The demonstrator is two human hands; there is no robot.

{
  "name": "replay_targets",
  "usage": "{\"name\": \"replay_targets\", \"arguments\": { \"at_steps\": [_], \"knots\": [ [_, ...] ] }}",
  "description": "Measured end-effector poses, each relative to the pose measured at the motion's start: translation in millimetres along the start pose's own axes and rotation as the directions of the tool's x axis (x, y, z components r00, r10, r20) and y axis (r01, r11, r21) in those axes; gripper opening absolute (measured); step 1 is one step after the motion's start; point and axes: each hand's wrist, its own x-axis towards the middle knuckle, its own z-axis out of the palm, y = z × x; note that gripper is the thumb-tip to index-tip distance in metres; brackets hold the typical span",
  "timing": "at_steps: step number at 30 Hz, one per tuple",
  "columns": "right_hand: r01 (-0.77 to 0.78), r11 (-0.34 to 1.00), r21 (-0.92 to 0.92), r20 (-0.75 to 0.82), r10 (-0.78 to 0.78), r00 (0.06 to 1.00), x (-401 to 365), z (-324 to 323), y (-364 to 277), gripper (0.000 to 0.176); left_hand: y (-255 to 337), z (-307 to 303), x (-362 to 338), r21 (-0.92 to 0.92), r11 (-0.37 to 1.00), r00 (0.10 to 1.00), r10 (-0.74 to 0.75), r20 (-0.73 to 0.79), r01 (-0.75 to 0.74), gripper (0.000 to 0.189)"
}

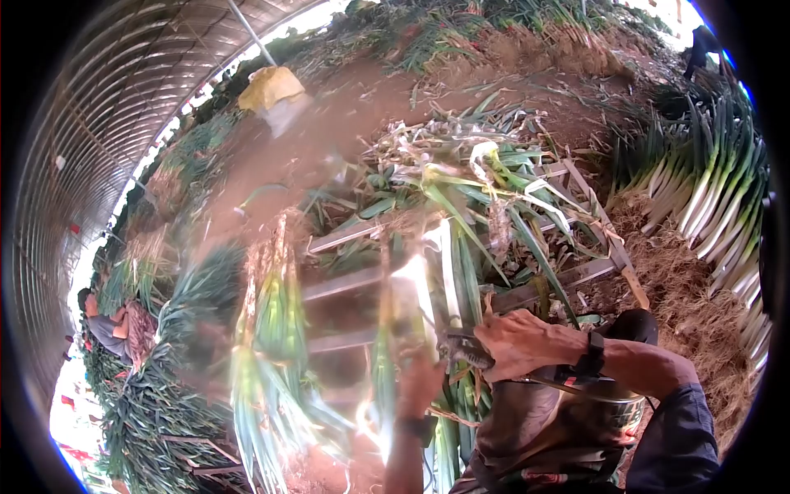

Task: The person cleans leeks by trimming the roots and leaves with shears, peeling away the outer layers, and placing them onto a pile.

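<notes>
My right hand (pixel 520 344), with a black watch on the wrist, is closed around a dark hand tool (pixel 462 347) whose tip points left at a bunch of leeks. My left hand (pixel 420 385) is blurred by motion, just below and left of the tool. It grips the pale stalk of a leek (pixel 411 300) that stands upright in front of me. Long green leek leaves (pixel 276 329) hang blurred to the left. The leeks rest against a wooden slatted rack (pixel 594 272).
Trimmed leeks with white stalks are stacked in a row (pixel 712 193) at the right. Cut leaves litter the rack and the brown soil (pixel 329 123). A yellow sack (pixel 271 86) lies far back. Another person (pixel 115 325) crouches at the left among leek bundles. A metal pot (pixel 613 403) sits by my right arm.
</notes>
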Motion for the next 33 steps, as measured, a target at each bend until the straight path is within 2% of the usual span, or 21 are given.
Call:
{"name": "replay_targets", "arguments": {
  "at_steps": [2, 4, 5, 6, 7, 8, 9, 11, 12, 13, 16, 18, 19, 21, 22, 24, 26, 28, 29, 31, 33],
  "knots": [
    [0.058, 0.998, 0.027, 0.015, -0.058, 0.998, 1, 4, -5, 0.059, -2, -29, 6, -0.373, 0.924, 0.991, -0.113, -0.067, 0.080, 0.037],
    [0.119, 0.988, 0.100, -0.031, -0.117, 0.993, -4, -5, -17, 0.057, 5, -70, 14, 0.034, 0.995, 0.982, -0.084, -0.167, 0.091, 0.036],
    [0.152, 0.979, 0.134, -0.054, -0.146, 0.988, -6, -10, -24, 0.055, -8, -71, 16, 0.157, 0.980, 0.974, -0.087, -0.207, 0.121, 0.037],
    [0.196, 0.975, 0.101, -0.101, -0.186, 0.977, 2, 9, -14, 0.054, -22, -72, 18, 0.275, 0.948, 0.965, -0.090, -0.247, 0.159, 0.038],
    [0.203, 0.966, 0.162, -0.130, -0.183, 0.975, 4, 14, -14, 0.053, -59, -46, 19, 0.309, 0.927, 0.951, -0.125, -0.283, 0.214, 0.040],
    [0.213, 0.951, 0.223, -0.158, -0.180, 0.971, 7, 19, -14, 0.052, -65, -47, 25, 0.340, 0.901, 0.934, -0.159, -0.319, 0.270, 0.042],
    [0.225, 0.933, 0.281, -0.187, -0.177, 0.966, 9, 23, -14, 0.050, -70, -47, 28, 0.287, 0.903, 0.946, -0.292, -0.140, 0.321, 0.044],
    [0.185, 0.961, 0.207, -0.130, -0.160, 0.979, 11, 25, -18, 0.050, -74, -48, 39, 0.208, 0.872, 0.838, -0.486, 0.250, 0.444, 0.048],
    [0.166, 0.972, 0.165, -0.105, -0.150, 0.983, 12, 22, -21, 0.049, -74, -50, 44, 0.136, 0.877, 0.833, -0.481, 0.274, 0.461, 0.055],
    [0.147, 0.982, 0.123, -0.081, -0.137, 0.987, 13, 18, -24, 0.049, -71, -51, 46, 0.129, 0.875, 0.831, -0.484, 0.275, 0.467, 0.056],
    [0.119, 0.975, 0.187, 0.035, -0.128, 0.991, 3, -17, -51, 0.050, -37, -82, 51, 0.124, 0.859, 0.805, -0.510, 0.302, 0.498, 0.059],
    [0.211, 0.947, 0.243, -0.051, -0.205, 0.977, 0, -14, -53, 0.050, -22, -93, 50, 0.127, 0.837, 0.769, -0.541, 0.340, 0.533, 0.060],
    [0.308, 0.922, 0.234, -0.181, -0.270, 0.946, 0, 9, -45, 0.050, -23, -89, 46, 0.153, 0.839, 0.787, -0.543, 0.293, 0.522, 0.059],
    [0.347, 0.915, 0.205, -0.191, -0.310, 0.931, -1, 11, -47, 0.049, -30, -76, 30, 0.206, 0.840, 0.820, -0.539, 0.195, 0.502, 0.057],
    [0.294, 0.936, 0.192, -0.073, -0.285, 0.956, -3, 7, -49, 0.049, -34, -71, 21, 0.192, 0.848, 0.829, -0.526, 0.188, 0.495, 0.056],
    [0.350, 0.928, 0.129, -0.079, -0.342, 0.936, 1, 22, -42, 0.047, -36, -69, 7, 0.164, 0.863, 0.847, -0.503, 0.173, 0.479, 0.054],
    [0.228, 0.965, 0.130, 0.074, -0.239, 0.968, 6, 23, -49, 0.046, -29, -67, 4, 0.147, 0.862, 0.851, -0.504, 0.146, 0.485, 0.053],
    [0.220, 0.966, 0.135, 0.065, -0.230, 0.971, 11, 26, -49, 0.047, -31, -66, 3, 0.137, 0.874, 0.864, -0.484, 0.143, 0.467, 0.051],
    [0.273, 0.951, 0.147, -0.021, -0.273, 0.962, 18, 39, -40, 0.047, -42, -61, 2, 0.139, 0.886, 0.874, -0.461, 0.155, 0.443, 0.050],
    [0.301, 0.941, 0.155, -0.066, -0.294, 0.954, 22, 40, -38, 0.050, -54, -54, 2, 0.139, 0.899, 0.882, -0.436, 0.178, 0.416, 0.048],
    [0.251, 0.956, 0.152, 0.018, -0.256, 0.967, 29, 22, -45, 0.053, -62, -50, 2, 0.137, 0.901, 0.880, -0.433, 0.196, 0.412, 0.047]
  ]
}}
